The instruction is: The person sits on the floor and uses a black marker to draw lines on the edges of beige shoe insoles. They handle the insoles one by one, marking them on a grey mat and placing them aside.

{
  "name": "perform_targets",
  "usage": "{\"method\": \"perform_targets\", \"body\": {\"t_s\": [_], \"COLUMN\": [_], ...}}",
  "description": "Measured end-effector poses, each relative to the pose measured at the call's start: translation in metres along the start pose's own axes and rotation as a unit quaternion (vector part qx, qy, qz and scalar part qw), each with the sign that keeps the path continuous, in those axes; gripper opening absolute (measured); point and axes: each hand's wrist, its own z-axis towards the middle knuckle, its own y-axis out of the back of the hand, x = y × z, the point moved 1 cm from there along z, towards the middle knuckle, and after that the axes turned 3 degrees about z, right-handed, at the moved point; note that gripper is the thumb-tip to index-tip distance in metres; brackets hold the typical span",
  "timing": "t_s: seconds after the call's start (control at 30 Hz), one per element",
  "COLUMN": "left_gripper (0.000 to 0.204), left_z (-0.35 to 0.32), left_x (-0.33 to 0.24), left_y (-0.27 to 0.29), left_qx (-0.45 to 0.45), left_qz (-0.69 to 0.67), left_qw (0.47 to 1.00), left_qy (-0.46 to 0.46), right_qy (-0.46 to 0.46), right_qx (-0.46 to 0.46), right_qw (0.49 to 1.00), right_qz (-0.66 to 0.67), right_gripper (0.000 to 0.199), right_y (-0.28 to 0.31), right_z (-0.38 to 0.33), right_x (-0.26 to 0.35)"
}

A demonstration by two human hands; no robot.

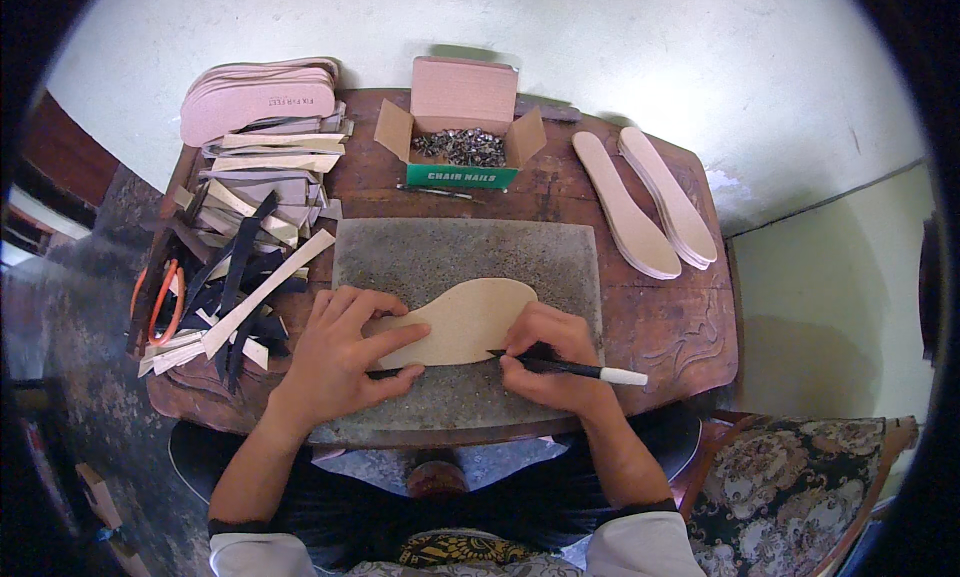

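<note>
A beige insole [465, 322] lies flat on a grey stone slab [520, 247]. My left hand [345, 347] holds down its narrower left part, the index finger stretched over the top and the thumb along the near edge. A small dark strip [382, 374] shows beside that thumb; what it belongs to is hidden. In my right hand [550, 352] is a black marker pen [565, 366] with a white end pointing right. The pen's tip meets the insole's near edge toward its wide right end, and the curled fingers rest against that end.
Beyond the slab stands an open green box of nails [460, 175] with a thin dark tool [440, 192] before it. Stacked insoles [625, 207] lie at the right. To the left are pinkish insoles [260, 97], scrap strips [265, 292] and orange-handled scissors [168, 302] on the wooden table [660, 317].
</note>
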Motion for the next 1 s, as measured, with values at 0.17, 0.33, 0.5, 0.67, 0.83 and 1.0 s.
{"method": "perform_targets", "body": {"t_s": [0.17, 0.33, 0.5, 0.67, 0.83, 1.0], "left_gripper": [0.043, 0.042, 0.042, 0.042, 0.043, 0.042], "left_z": [0.0, -0.001, 0.0, 0.0, 0.0, 0.0], "left_x": [0.0, 0.001, 0.0, 0.0, 0.0, 0.0], "left_y": [0.0, 0.0, 0.0, 0.001, 0.001, 0.001], "left_qx": [0.003, 0.002, 0.007, 0.004, 0.004, 0.007], "left_qz": [0.0, 0.001, 0.0, -0.004, -0.004, -0.003], "left_qw": [1.0, 1.0, 1.0, 1.0, 1.0, 1.0], "left_qy": [0.0, -0.001, -0.001, 0.0, 0.001, 0.001], "right_qy": [0.013, -0.025, -0.023, -0.023, -0.03, -0.035], "right_qx": [-0.048, -0.051, -0.037, -0.015, 0.001, 0.007], "right_qw": [0.999, 0.998, 0.999, 1.0, 1.0, 0.999], "right_qz": [-0.003, -0.017, -0.018, 0.0, 0.003, 0.017], "right_gripper": [0.019, 0.021, 0.02, 0.02, 0.02, 0.02], "right_y": [0.007, 0.016, 0.022, 0.023, 0.025, 0.025], "right_z": [0.003, 0.003, 0.003, 0.004, 0.003, 0.003], "right_x": [-0.007, -0.007, -0.008, -0.009, -0.011, -0.012]}}
